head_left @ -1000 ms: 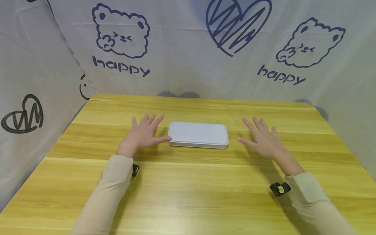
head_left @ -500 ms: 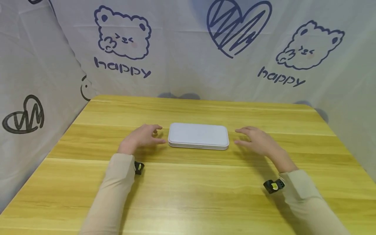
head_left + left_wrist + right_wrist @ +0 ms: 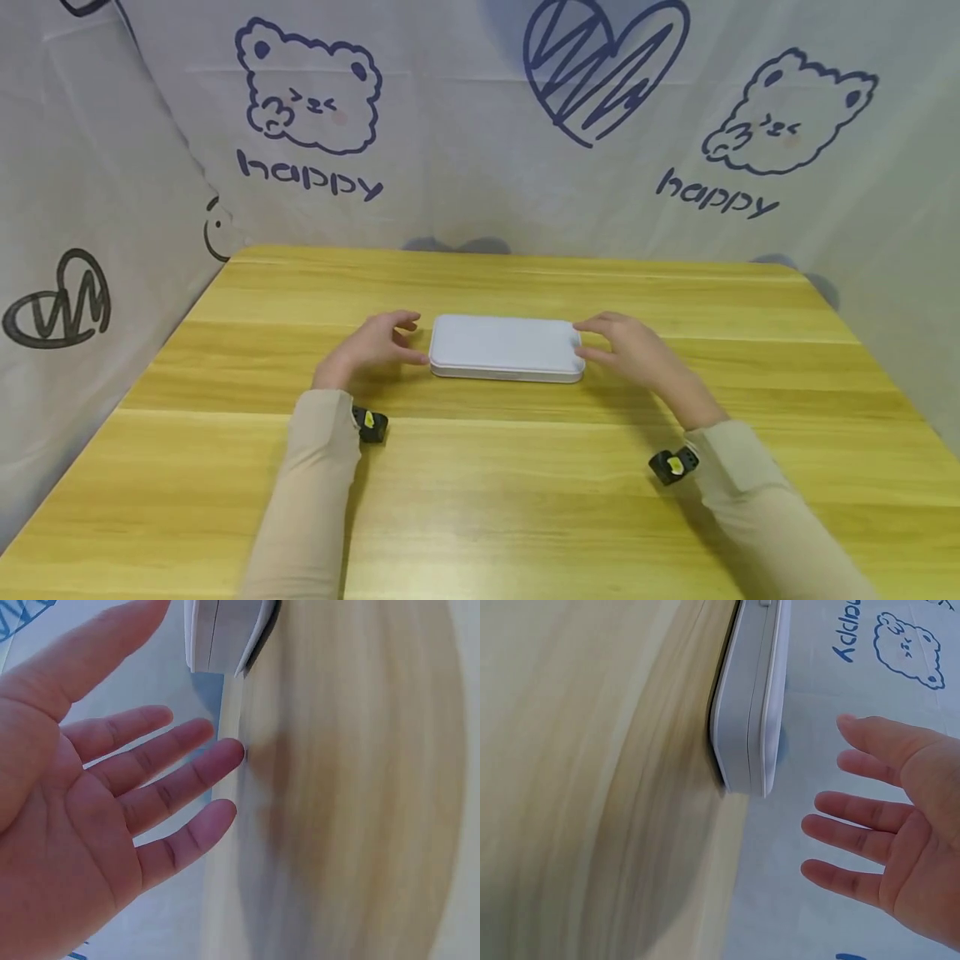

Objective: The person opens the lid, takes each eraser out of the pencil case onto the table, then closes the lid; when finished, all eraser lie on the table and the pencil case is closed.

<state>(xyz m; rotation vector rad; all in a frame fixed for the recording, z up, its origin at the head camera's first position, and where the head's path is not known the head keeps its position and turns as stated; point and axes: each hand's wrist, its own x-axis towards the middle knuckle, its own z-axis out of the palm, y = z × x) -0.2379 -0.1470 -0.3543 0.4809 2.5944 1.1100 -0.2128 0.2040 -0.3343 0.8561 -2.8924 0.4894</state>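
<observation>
A flat white case (image 3: 502, 343) with rounded corners lies closed on the wooden table, its lid seam and a small front catch showing in the right wrist view. Beside its left end is my left hand (image 3: 375, 343), fingers loosely bent and thumb tip close to the front left corner; whether it touches is unclear. My right hand (image 3: 626, 346) reaches over the right end, its fingertips overlapping that edge in the head view. The right wrist view shows a gap between the fingers (image 3: 847, 832) and the case. Neither hand holds anything.
The wood-grain table (image 3: 480, 500) extends around the case. Behind it hangs a white cloth (image 3: 450, 108) with drawn bears, hearts and "happy" lettering. A black wrist device (image 3: 371, 425) sits at the left sleeve, another black device (image 3: 672, 466) at the right.
Both hands, spread wide a second ago, have bent their fingers and come in toward the case. The right hand has moved left to its right end. The case stays in place.
</observation>
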